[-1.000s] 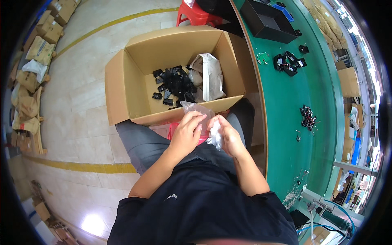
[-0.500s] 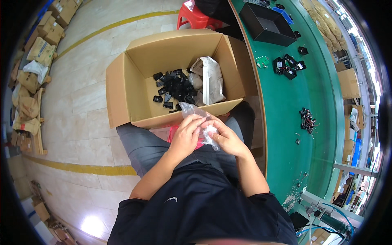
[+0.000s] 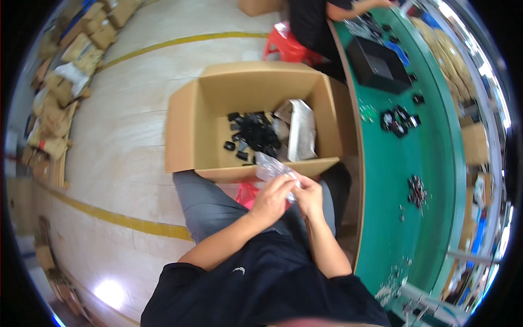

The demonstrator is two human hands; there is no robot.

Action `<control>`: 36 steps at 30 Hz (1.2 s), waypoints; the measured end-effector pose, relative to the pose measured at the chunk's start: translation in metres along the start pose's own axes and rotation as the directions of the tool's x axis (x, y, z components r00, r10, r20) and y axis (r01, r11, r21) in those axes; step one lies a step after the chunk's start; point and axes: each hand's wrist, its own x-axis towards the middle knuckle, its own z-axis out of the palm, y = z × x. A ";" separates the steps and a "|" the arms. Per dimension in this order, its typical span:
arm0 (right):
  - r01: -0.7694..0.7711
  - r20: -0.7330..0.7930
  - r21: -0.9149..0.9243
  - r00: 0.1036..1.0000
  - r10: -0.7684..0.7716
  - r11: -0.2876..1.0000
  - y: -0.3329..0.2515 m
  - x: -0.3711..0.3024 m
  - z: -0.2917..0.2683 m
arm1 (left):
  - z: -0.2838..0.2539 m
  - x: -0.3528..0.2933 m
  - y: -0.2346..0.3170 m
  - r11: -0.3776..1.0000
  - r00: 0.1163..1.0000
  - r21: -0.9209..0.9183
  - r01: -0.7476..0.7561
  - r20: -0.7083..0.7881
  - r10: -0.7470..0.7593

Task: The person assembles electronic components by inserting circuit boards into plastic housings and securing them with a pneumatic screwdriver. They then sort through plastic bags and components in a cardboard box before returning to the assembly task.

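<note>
Both my hands hold a clear plastic bag (image 3: 267, 165) just above the near edge of a large open cardboard box (image 3: 218, 79). The fingers of my left hand (image 3: 271, 201) are closed on the bag from the left. Beside them, my right hand (image 3: 309, 197) pinches the same bag, with a crumpled bit showing between the hands. Whether the bag contains anything I cannot make out. Inside the box lies a heap of small black plastic parts (image 3: 256, 133), and a whitish plastic sack (image 3: 303, 131) leans at its right side.
To the right runs a green-topped workbench (image 3: 381, 218) bearing a black bin (image 3: 377, 65), black housings (image 3: 400, 121) and a pile of small parts (image 3: 417, 191). A co-worker (image 3: 310, 24) is at its far end by a red stool (image 3: 286, 43). Cartons (image 3: 101, 30) line the left.
The view has shifted, so the box and bench sit lower and farther right. My hands stay on the bag; my right hand has turned more upright, and a co-worker's arm now shows.
</note>
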 end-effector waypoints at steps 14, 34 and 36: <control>0.070 0.047 0.028 0.996 -0.071 0.997 -0.005 0.034 0.012 | 0.000 0.018 -0.037 0.953 0.941 -0.040 0.300 -0.152 -0.303; -0.079 0.165 0.121 0.984 0.059 0.989 -0.018 0.084 0.022 | 0.007 0.047 -0.100 0.644 0.800 -0.492 0.586 0.226 -0.556; -0.229 0.317 0.061 0.927 0.199 0.972 -0.047 0.068 0.016 | -0.003 0.060 -0.090 0.399 0.722 -0.676 0.620 0.291 -0.628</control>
